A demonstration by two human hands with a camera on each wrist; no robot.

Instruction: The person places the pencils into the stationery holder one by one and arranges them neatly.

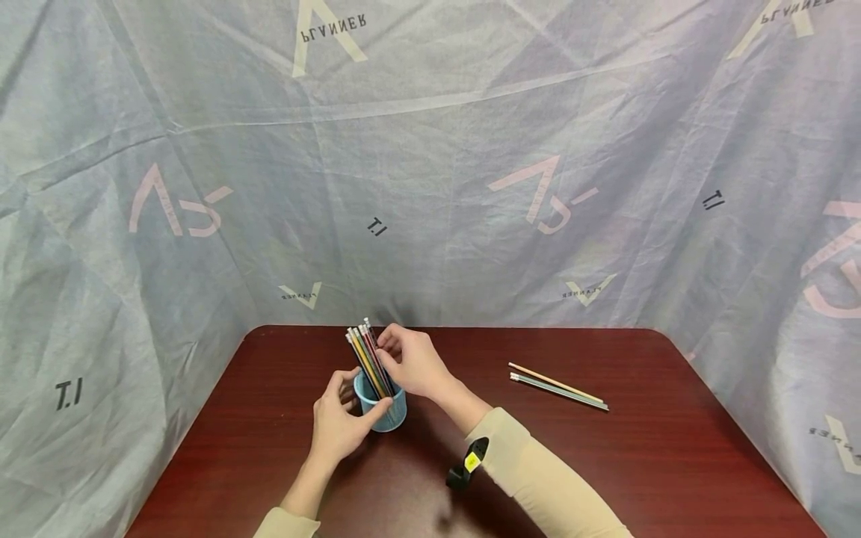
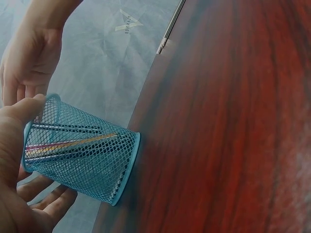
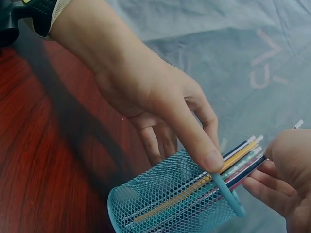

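Observation:
A light-blue mesh pencil cup (image 1: pixel 393 420) stands on the table, holding several pencils (image 1: pixel 366 360) with white-ended tops that lean to the left. My left hand (image 1: pixel 338 424) grips the cup from the left, its thumb (image 3: pixel 206 153) lying over the near rim and its fingers round the far side. Above the rim, my right hand (image 1: pixel 418 364) pinches a dark pencil beside the others; its white end (image 3: pixel 298 124) sticks out past the fingers in the right wrist view. Through the mesh, the pencils' lower parts (image 2: pixel 73 145) show in the left wrist view.
Right of the cup, a yellow-orange pencil (image 1: pixel 554 382) and grey pencils (image 1: pixel 558 391) lie on the dark red wooden table (image 1: pixel 646 456). A printed grey cloth (image 1: pixel 430 187) hangs behind the table's far edge. A black strapped device (image 1: pixel 467 465) is on my right wrist.

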